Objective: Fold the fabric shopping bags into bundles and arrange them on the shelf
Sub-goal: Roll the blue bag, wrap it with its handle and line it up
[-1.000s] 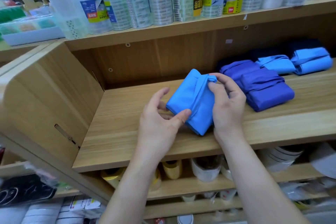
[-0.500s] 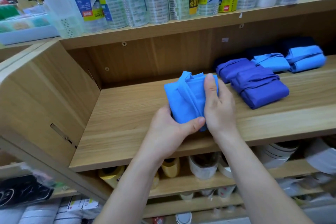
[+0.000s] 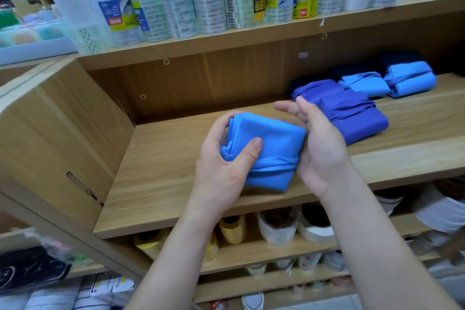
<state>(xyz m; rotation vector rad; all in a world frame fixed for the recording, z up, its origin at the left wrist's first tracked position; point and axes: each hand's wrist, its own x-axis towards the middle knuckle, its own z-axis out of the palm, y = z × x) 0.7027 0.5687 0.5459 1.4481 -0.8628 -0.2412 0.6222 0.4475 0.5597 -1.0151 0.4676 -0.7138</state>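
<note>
- Since half a second ago, our right hand point(image 3: 319, 143) has slid off the top of the light blue bundle point(image 3: 271, 138). Its fingers are loosely spread and its palm is at the bundle's right edge, gripping nothing.
- We note our left hand point(image 3: 224, 166) grips the bundle's left end, thumb on top.
- Bundle sits over the shelf point(image 3: 163, 184) front, left of the dark blue bundle point(image 3: 357, 121).
- Judgement: wrap looks done; placing is next.

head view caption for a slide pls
Left hand grips a folded light blue bag bundle over the wooden shelf, right hand open beside it, finished bundles at the right.
</note>
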